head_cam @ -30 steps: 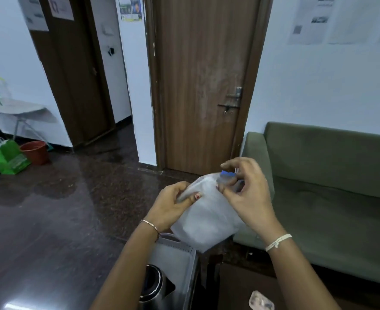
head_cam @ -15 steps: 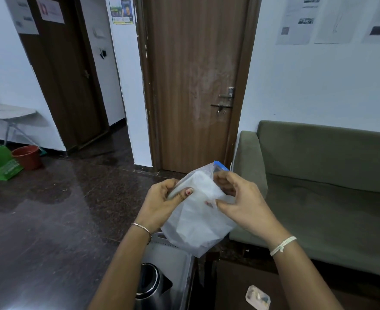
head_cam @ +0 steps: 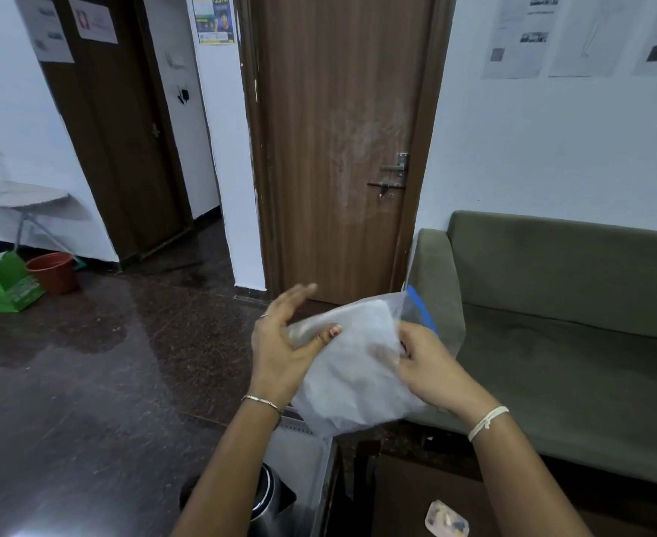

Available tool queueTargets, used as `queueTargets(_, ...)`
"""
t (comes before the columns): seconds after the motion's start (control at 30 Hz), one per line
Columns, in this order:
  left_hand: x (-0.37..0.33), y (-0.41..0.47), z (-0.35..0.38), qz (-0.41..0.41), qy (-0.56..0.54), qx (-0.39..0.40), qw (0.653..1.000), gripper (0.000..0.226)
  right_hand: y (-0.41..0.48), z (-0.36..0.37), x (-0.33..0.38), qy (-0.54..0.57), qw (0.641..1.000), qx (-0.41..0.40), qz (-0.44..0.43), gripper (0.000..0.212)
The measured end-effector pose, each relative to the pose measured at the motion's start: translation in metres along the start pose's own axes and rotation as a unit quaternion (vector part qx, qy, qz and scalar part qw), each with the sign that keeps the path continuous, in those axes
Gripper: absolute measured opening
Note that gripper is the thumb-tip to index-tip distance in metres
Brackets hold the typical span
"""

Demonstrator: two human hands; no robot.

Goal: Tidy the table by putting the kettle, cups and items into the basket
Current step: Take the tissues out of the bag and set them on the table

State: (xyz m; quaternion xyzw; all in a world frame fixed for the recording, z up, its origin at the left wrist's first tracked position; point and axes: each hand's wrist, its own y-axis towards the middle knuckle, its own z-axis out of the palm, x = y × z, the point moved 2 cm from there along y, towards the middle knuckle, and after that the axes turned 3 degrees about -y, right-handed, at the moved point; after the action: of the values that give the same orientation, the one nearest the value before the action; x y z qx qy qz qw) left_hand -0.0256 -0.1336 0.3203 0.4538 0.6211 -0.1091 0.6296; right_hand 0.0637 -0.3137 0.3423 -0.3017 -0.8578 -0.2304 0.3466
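Kettle (head_cam: pixel 276 501) placement is judged complete. In the head view it stands inside the basket (head_cam: pixel 311 451) at the near edge, partly hidden by the left forearm.

A clear bag (head_cam: pixel 357 366) with a blue closing strip is held in the air above the far end of the basket. The left hand (head_cam: pixel 280 343) clamps the bag's left corner under the thumb; its other fingers are straight and lifted, but blurred. The right hand (head_cam: pixel 423 362) pinches the right edge just below the strip with curled fingers. This two-sided hold is judged to keep the limp bag taut so that its mouth can be closed or folded before stowing.

Open room is seen in the basket to the right of the kettle, directly under the bag. The basket's right rim lies just beside the dark table (head_cam: pixel 404 498), so a straight lowering is advised. A small packet (head_cam: pixel 446 518) remains on the table, near right.
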Motion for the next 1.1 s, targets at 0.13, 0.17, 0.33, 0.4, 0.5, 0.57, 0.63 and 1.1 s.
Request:
queueTargets(0.13, 0.032, -0.01, -0.006, -0.209, -0.078, -0.071, 0.972, 0.111, -0.005, -0.002, -0.012, 0.212, 0.976, -0.029, 0.047, 0.023)
queueTargets(0.17, 0.04, -0.013, -0.006, -0.254, -0.138, -0.041, 0.956, 0.106, -0.005, -0.002, -0.016, 0.258, 0.964, -0.033, 0.057, 0.024)
queueTargets(0.33, 0.06, -0.025, 0.002, -0.285, -0.253, 0.053, 0.923, 0.049, -0.002, 0.011, -0.035, 0.401, 0.91, -0.045, 0.094, 0.028)
queueTargets(0.4, 0.061, -0.025, 0.005, -0.275, -0.27, 0.045, 0.922, 0.046, 0.0, 0.019, -0.042, 0.434, 0.894, -0.04, 0.103, 0.034)
queueTargets(0.5, 0.059, -0.021, 0.007, -0.264, -0.26, 0.038, 0.928, 0.047, 0.003, 0.028, -0.052, 0.468, 0.869, -0.038, 0.155, 0.037)
queueTargets(0.57, 0.061, -0.019, 0.006, -0.257, -0.246, 0.028, 0.934, 0.044, 0.003, 0.029, -0.056, 0.462, 0.869, -0.042, 0.173, 0.025)
queueTargets(0.63, 0.065, -0.015, 0.003, -0.251, -0.229, 0.007, 0.94, 0.04, 0.003, 0.028, -0.062, 0.473, 0.864, -0.053, 0.163, 0.026)
queueTargets(1.1, 0.156, -0.001, -0.037, -0.297, 0.043, -0.131, 0.945, 0.02, 0.002, 0.018, -0.13, 0.433, 0.864, -0.077, 0.243, 0.022)
